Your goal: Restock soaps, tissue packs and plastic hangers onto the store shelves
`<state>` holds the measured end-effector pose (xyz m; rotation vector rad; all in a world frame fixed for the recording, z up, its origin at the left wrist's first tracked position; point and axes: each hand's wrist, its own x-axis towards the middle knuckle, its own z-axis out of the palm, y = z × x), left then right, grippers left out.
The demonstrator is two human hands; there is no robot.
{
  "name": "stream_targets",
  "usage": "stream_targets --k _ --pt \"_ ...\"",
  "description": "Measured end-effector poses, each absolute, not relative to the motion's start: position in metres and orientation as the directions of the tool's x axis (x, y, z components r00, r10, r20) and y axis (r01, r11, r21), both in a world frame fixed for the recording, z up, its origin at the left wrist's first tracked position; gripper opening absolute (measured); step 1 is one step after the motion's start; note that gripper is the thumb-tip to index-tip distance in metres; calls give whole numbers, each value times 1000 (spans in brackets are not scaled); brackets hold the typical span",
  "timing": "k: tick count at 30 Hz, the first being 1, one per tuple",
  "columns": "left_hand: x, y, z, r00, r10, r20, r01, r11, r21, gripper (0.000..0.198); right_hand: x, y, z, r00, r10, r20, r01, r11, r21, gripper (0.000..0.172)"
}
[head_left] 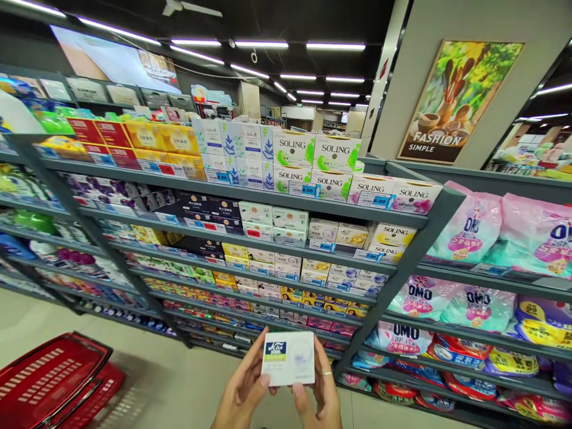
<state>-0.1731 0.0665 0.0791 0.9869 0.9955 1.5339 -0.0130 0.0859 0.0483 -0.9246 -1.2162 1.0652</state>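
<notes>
Both my hands hold a small white rectangular box [288, 358] up in front of me, with a blue and yellow label at its left end. My left hand [242, 388] grips its left side and my right hand [324, 387] grips its right side, fingers and thumbs pressed on the edges. A ring shows on a finger of my right hand. The box's lower edge partly hides the lowest shelves behind it.
Grey metal shelving [250, 205] full of boxed soaps, including SOLING boxes [292, 149], stands ahead. OMO detergent bags [465, 229] fill the shelves to the right. A red shopping basket [53, 384] sits on the tiled floor [174, 372] at lower left.
</notes>
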Motion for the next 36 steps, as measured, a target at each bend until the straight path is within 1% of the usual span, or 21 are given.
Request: stream_targets --k 4,8,10,12,14,15,19,23,26,29,32,36 --pt "-198 89 96 -126 987 98 -342 -136 930 95 -40 108 63 24 960 278 -114 279 -954 75" --pt "-225 112 86 -66 997 32 -367 -54 929 100 -60 121 58 66 949 308 -149 314 -938 76" --pt "-234 121 74 -1 1000 -7 -367 6 930 100 -62 122 51 74 961 267 -166 276 -947 76" --pt "-238 127 63 62 998 -18 -367 39 929 97 -60 120 45 73 979 191 -191 201 -961 77" --pt "-235 129 57 95 995 5 -370 30 929 94 -54 119 42 72 988 138 -234 151 -960 76" --pt "-232 129 55 96 995 21 -369 16 929 92 -50 119 41 73 988 133 -257 148 -955 74" --pt "-213 128 56 93 993 73 -352 -36 935 93 -33 125 45 83 983 165 -294 183 -938 74" --pt "-189 127 63 90 993 72 -363 -34 931 99 -9 132 53 58 986 157 -285 167 -944 79" --pt "-169 126 66 68 995 76 -352 -47 935 100 12 137 51 51 987 155 -285 163 -944 80" --pt "-151 123 64 20 998 66 -308 -57 950 99 31 143 40 5 991 133 -314 127 -941 82" --pt "-135 116 59 -52 997 50 -298 -63 952 99 46 148 31 -82 990 116 -332 82 -940 79" --pt "-120 104 58 -166 986 7 -329 -62 942 101 63 151 32 -170 976 137 -257 90 -962 76"
